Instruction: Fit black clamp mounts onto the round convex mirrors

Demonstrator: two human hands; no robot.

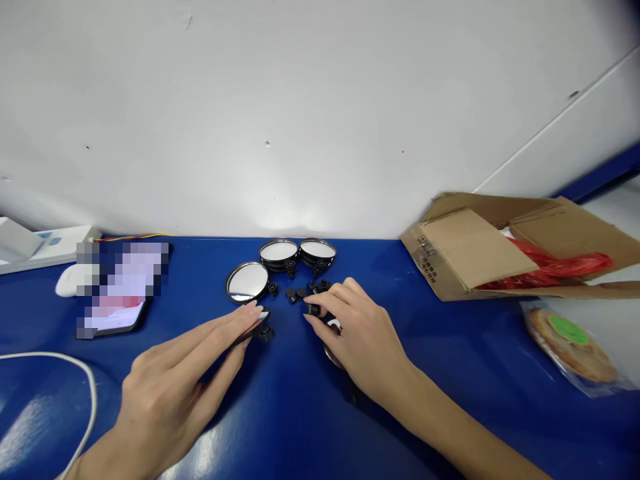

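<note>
Fingers of the left hand pinched a thin, tilted mirror, dark-edged with a stubby black knob, below and left of frame centre; the right hand pinched a small black cylinder below centre.

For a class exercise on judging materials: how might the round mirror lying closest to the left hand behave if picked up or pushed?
The round mirror is probably stiff, judging by its flat, rimmed face. That glossy surface may feel slippery and could crack. Lying low and face up, it would likely slide rather than roll.
</note>
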